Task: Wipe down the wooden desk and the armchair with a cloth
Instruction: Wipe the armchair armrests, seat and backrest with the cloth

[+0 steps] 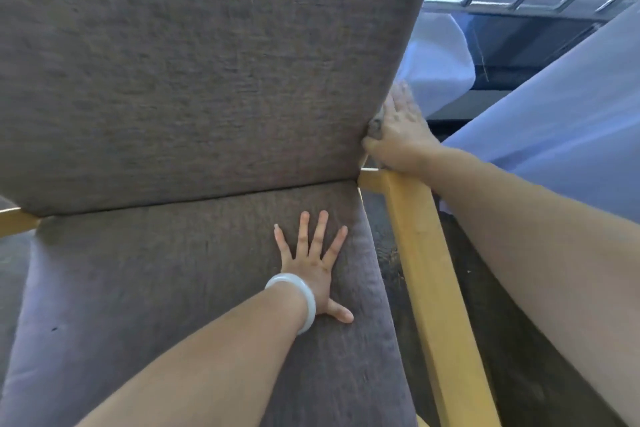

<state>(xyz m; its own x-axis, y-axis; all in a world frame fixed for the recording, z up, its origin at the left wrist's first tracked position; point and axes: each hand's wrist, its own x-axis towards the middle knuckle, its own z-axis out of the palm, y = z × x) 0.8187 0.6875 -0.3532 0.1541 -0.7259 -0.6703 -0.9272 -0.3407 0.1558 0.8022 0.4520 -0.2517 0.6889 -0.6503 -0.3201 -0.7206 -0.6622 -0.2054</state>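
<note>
Armchair (pixel 207 80) fills view: soft cushions, stiff wooden armrest (pixel 426 270), probably heavy. Left hand (pixel 311 260) flat on seat, fingers spread. Right hand (pixel 398 128) grips limp cloth (pixel 375 123) against backrest's right edge; best held bunched in palm.

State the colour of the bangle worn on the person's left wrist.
The bangle is a pale, milky white; the head view shows it.
</note>
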